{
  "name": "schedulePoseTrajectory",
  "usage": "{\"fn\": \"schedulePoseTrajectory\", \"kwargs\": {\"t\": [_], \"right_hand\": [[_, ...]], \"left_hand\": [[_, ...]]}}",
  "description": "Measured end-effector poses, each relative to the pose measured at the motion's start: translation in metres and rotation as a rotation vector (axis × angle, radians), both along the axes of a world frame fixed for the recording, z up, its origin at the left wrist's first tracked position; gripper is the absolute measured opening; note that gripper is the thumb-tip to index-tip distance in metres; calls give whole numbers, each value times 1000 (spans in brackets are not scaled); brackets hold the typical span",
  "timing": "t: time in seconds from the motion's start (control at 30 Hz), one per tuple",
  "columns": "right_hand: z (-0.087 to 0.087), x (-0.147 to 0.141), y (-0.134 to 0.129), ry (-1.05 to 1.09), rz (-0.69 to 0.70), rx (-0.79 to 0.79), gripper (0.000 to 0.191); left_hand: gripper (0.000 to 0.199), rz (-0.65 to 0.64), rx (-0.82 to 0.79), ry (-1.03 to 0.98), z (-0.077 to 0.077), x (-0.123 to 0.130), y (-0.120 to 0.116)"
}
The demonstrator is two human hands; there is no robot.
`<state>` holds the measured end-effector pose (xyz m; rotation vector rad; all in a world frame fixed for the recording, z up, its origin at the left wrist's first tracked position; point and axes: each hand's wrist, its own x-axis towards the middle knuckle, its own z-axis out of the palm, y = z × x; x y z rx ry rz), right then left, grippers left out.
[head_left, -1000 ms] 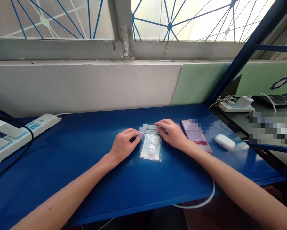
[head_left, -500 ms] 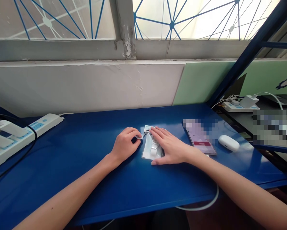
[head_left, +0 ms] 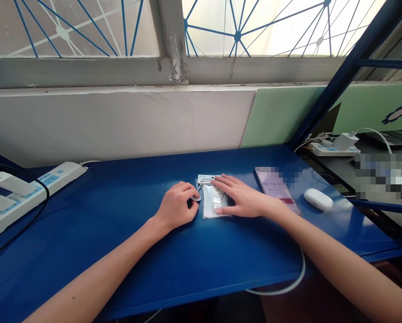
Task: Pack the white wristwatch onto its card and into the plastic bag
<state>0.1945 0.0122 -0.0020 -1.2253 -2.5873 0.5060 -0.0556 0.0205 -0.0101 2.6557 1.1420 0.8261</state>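
Observation:
A clear plastic packet [head_left: 209, 207] lies on the blue desk [head_left: 127, 264], with a printed white header strip along its far edge. White pieces show through its film; their kind I cannot make out. My right hand [head_left: 243, 197] rests over the packet's right side, fingers stretched out and thumb on the film. Just left of the packet, my left hand [head_left: 178, 202] pinches a small white rounded piece [head_left: 196, 198] between thumb and index finger. Most of that piece is hidden by the fingers.
A phone [head_left: 277, 186] showing a timer lies beyond my right wrist, beside a white earbud case [head_left: 318, 199]. At the left stands a white power strip [head_left: 61, 172] with plugs and a black cable [head_left: 39, 211]. A white cable [head_left: 298, 282] hangs over the front edge.
My right hand has slid slightly away from me, and its thumb has moved from the packet's near edge onto the film. The packet lies straighter. My left hand keeps its pinch.

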Motion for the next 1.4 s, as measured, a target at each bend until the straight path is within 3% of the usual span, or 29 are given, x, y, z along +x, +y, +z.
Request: {"fn": "schedulePoseTrajectory", "kwargs": {"t": [0.17, 0.3, 0.4, 0.53, 0.6, 1.4], "right_hand": [[0, -2, -1, -29, 5, 5, 89], [5, -1, 0, -45, -27, 41, 96], [10, 3, 1, -63, -63, 38, 107], [10, 5, 2, -109, -53, -71, 119], [8, 4, 2, -107, -43, -96, 120], [7, 7, 5, -84, -38, -114, 118]], "left_hand": [[15, -48, -84, 39, 6, -1, -4], [21, -27, -56, -20, 5, -2, -4], [40, -16, -43, -12, 3, -2, -3], [76, -80, -123, 148, 0, 0, -1], [84, -106, -146, 198, -2, 1, 0], [88, -81, -169, 259, -5, 1, 3]]}}
